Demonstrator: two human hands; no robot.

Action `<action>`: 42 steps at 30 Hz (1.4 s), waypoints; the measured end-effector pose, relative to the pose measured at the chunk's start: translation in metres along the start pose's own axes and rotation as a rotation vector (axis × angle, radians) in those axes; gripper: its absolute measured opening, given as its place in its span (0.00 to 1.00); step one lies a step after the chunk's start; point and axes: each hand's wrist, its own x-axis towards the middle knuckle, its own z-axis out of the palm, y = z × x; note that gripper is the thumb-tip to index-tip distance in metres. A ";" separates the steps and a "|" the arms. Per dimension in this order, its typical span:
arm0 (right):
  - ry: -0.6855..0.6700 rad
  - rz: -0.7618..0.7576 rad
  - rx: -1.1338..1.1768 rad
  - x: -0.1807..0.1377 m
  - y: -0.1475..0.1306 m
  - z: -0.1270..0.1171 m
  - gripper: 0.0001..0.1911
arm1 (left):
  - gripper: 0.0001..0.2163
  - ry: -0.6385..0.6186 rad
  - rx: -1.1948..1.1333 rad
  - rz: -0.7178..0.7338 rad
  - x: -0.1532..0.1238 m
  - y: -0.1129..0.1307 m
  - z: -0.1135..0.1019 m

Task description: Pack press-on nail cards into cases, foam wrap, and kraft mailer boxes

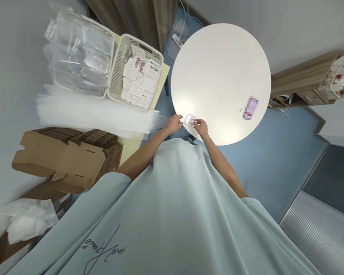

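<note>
A small, flat white pack [190, 120] with darker marks on its face is at the near left edge of the round white table [218, 68]. My right hand [201, 127] has its fingertips closed at the pack's right side. To the left of the pack, my left hand [174, 123] is held with thumb and fingers apart, close to the table's rim and holding nothing that I can see. The pack's contents are too small to make out.
A perforated basket [112, 82] of small white cards stands at left, beside a bin of clear plastic bags [77, 53]. White translucent sheets [103, 110] and flat cardboard boxes [71, 156] lie nearer. A blurred purple item [251, 107] is on the table's right side.
</note>
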 end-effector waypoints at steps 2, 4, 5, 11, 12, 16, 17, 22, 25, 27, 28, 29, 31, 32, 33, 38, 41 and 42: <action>-0.025 -0.135 -0.029 -0.008 -0.016 0.002 0.12 | 0.19 0.068 -0.029 0.053 -0.020 -0.016 -0.024; -0.091 -0.266 -0.072 -0.017 -0.036 0.011 0.13 | 0.17 0.164 -0.064 0.055 -0.044 -0.039 -0.050; -0.129 -0.330 -0.100 -0.021 -0.047 0.019 0.14 | 0.17 0.219 -0.074 0.041 -0.057 -0.053 -0.063; -0.404 -0.653 -0.397 -0.050 -0.122 0.106 0.16 | 0.23 0.519 -0.016 -0.170 -0.118 -0.136 -0.117; -0.449 -0.692 -0.467 -0.054 -0.133 0.123 0.16 | 0.26 0.521 0.019 -0.189 -0.121 -0.146 -0.122; -0.557 -0.750 -0.694 -0.068 -0.168 0.176 0.18 | 0.23 0.426 0.148 -0.183 -0.119 -0.167 -0.134; -0.573 -0.744 -0.735 -0.070 -0.173 0.183 0.18 | 0.21 0.402 0.171 -0.175 -0.116 -0.169 -0.136; -0.580 -0.711 -0.815 -0.075 -0.180 0.191 0.19 | 0.17 0.376 0.173 -0.162 -0.104 -0.178 -0.146; -0.551 -0.698 -0.816 -0.073 -0.179 0.187 0.19 | 0.18 0.395 0.154 -0.152 -0.102 -0.185 -0.149; -0.532 -0.687 -0.813 -0.070 -0.178 0.187 0.19 | 0.19 0.393 0.183 -0.129 -0.100 -0.189 -0.152; -0.524 -0.683 -0.812 -0.069 -0.179 0.187 0.19 | 0.20 0.389 0.203 -0.121 -0.099 -0.190 -0.153; -0.519 -0.680 -0.813 -0.068 -0.180 0.187 0.19 | 0.20 0.379 0.226 -0.118 -0.098 -0.192 -0.154; -0.515 -0.682 -0.817 -0.067 -0.181 0.189 0.20 | 0.18 0.337 0.276 -0.131 -0.096 -0.194 -0.158; -0.515 -0.686 -0.818 -0.067 -0.182 0.189 0.20 | 0.18 0.312 0.299 -0.141 -0.095 -0.195 -0.160; -0.518 -0.690 -0.818 -0.067 -0.183 0.190 0.20 | 0.17 0.288 0.319 -0.147 -0.094 -0.196 -0.162; -0.536 -0.704 -0.794 -0.070 -0.182 0.190 0.20 | 0.18 0.261 0.415 -0.111 -0.106 -0.194 -0.170; -0.507 -0.718 -0.719 -0.072 -0.184 0.194 0.21 | 0.17 0.333 0.421 -0.074 -0.124 -0.186 -0.173; -0.495 -0.724 -0.673 -0.074 -0.186 0.196 0.23 | 0.17 0.374 0.401 -0.053 -0.131 -0.182 -0.174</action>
